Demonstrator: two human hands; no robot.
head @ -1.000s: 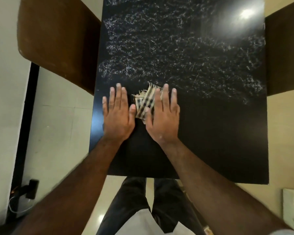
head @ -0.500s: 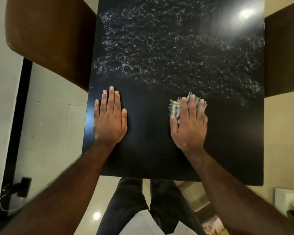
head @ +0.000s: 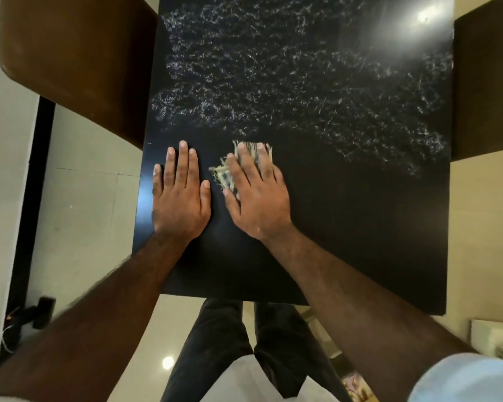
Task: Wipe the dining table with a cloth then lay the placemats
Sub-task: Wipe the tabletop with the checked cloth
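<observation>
Has slid small beige-checked fringed cloth (head: 223, 177) back leftward along glossy black rectangular table (head: 360, 227) under right hand (head: 257, 198), fingers straight, pressing not clutching; now just beside left hand (head: 180, 195), flat, holding nothing, nr table's left edge. Reads as wiping mid-pass: whitish streaks (head: 273, 82) across far half, placemats not in view. No brand/label/writing legible.

Most of the cloth (head: 226, 176) is hidden under the right hand (head: 259, 198); only its fringe and one checked corner show, a little blurred. The top edge cuts off the far end of the table (head: 360, 227) and also the brown chair (head: 79, 59) at its left. The dark object (head: 42, 311) on the floor is too small to tell.
</observation>
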